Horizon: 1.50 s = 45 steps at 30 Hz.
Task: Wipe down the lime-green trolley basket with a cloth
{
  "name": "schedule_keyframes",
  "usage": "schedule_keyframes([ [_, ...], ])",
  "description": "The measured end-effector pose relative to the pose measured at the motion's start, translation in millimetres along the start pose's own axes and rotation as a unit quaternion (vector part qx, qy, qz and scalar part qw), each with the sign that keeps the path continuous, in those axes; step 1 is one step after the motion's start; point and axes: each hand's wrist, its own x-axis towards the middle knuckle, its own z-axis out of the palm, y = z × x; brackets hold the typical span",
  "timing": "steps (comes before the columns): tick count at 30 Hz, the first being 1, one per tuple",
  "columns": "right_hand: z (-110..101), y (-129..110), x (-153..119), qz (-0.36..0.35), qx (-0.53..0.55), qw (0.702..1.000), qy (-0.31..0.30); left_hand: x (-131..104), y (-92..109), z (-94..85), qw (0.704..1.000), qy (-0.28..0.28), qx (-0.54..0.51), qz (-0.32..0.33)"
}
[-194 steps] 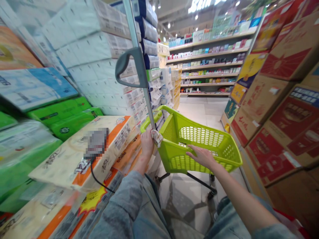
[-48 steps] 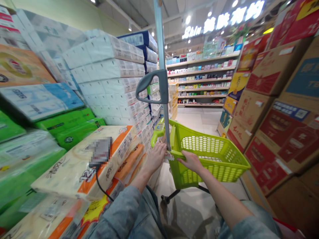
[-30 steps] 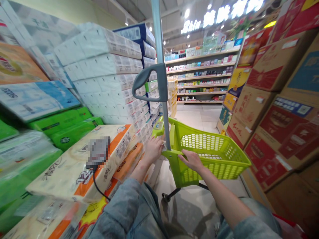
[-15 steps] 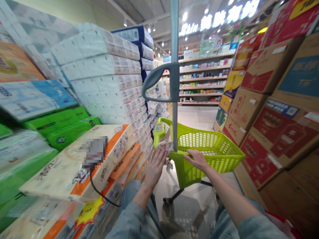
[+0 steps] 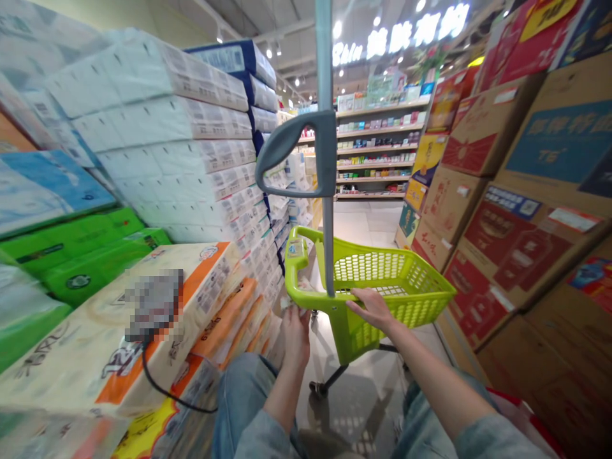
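Note:
A lime-green cart basket (image 5: 396, 274) stands before me, with a grey pole (image 5: 327, 242) and a grey loop handle (image 5: 325, 153) rising from it. Below the basket's near left corner, my left hand (image 5: 295, 331) is closed on a crumpled whitish cloth (image 5: 287, 302), which touches the green rim; part of the cloth shows inside the frame's opening. Over the near rim lies my right hand (image 5: 370, 307), its thumb and fingers apart around the edge, gripping it just right of the pole.
Tissue packs (image 5: 191, 134) are stacked high on the left. A pixelated device (image 5: 155, 305) with a black cable lies on a cream pack (image 5: 86, 331). Cardboard cartons (image 5: 526, 242) line the right; shelves (image 5: 377, 150) stand at the back.
My left hand has moved from the top of the green rim down and left to below it, its fingers now curled round the cloth. The view has shifted slightly; my right hand stays on the rim.

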Motion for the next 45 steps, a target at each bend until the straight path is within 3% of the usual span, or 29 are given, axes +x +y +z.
schedule_keyframes([
  [4,-1,0,-2,0.001,-0.002,1.0,0.001,-6,9,1.1,0.996,0.071,0.06,0.006],
  [7,-2,-3,-2,0.002,-0.001,1.0,0.005,1,18,-8.5,0.986,0.067,0.144,0.042],
  [12,-2,-2,-2,0.0,0.009,1.0,0.0,10,32,-21.6,0.955,0.051,0.244,0.163],
  [14,-2,1,-2,0.006,0.016,1.0,-0.005,14,42,-27.3,0.927,-0.01,0.3,0.224],
  [17,-1,6,-3,0.016,0.027,0.999,-0.006,28,63,-36.8,0.873,-0.165,0.343,0.304],
  [21,-3,9,-4,0.035,0.036,0.999,0.008,61,86,-40.9,0.813,-0.309,0.361,0.337],
  [27,-6,8,-1,0.053,0.043,0.998,0.012,107,98,-19.3,0.748,-0.384,0.438,0.319],
  [32,-9,14,1,0.054,0.032,0.998,-0.001,110,97,5.3,0.697,-0.399,0.5,0.325],
  [36,-13,22,-1,0.05,0.022,0.998,-0.012,98,90,15.9,0.706,-0.364,0.52,0.316],
  [41,-20,33,-6,0.034,0.015,0.999,-0.003,74,82,26.5,0.771,-0.279,0.482,0.31],
  [45,-25,32,-12,0.066,0.005,0.996,0.053,54,75,41.2,0.825,-0.198,0.427,0.314],
])
